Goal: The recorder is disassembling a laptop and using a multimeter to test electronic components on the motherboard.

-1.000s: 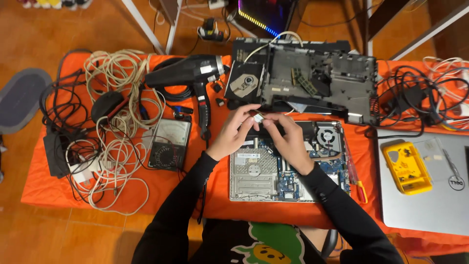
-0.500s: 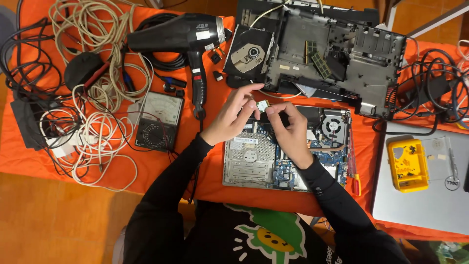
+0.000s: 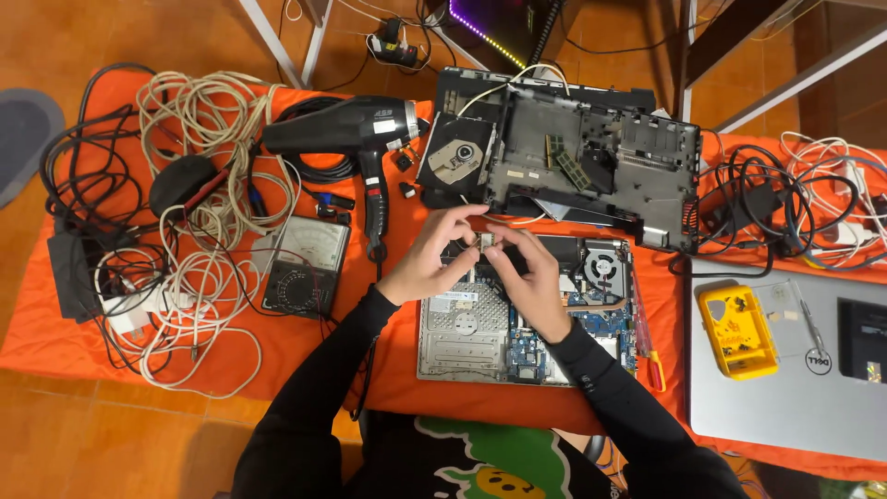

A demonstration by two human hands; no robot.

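Observation:
My left hand [image 3: 432, 259] and my right hand [image 3: 528, 277] meet above an opened laptop board [image 3: 517, 319], pinching between their fingertips a small square chip-like part [image 3: 484, 241]. The board shows a silver drive cover, blue circuitry and a round fan [image 3: 601, 263]. Both arms wear black sleeves. What lies under my fingers on the board is hidden.
A stripped laptop shell [image 3: 591, 162] lies beyond the board. A black hair dryer [image 3: 356, 139], an analogue meter [image 3: 305, 268] and tangled white cables [image 3: 199, 231] lie at left. At right a closed silver laptop [image 3: 795, 388] carries a yellow case [image 3: 736, 331]. An orange cloth [image 3: 65, 342] covers the surface.
The view has shifted slightly; my hands stay together over the board with the small part, fingers turning it a little.

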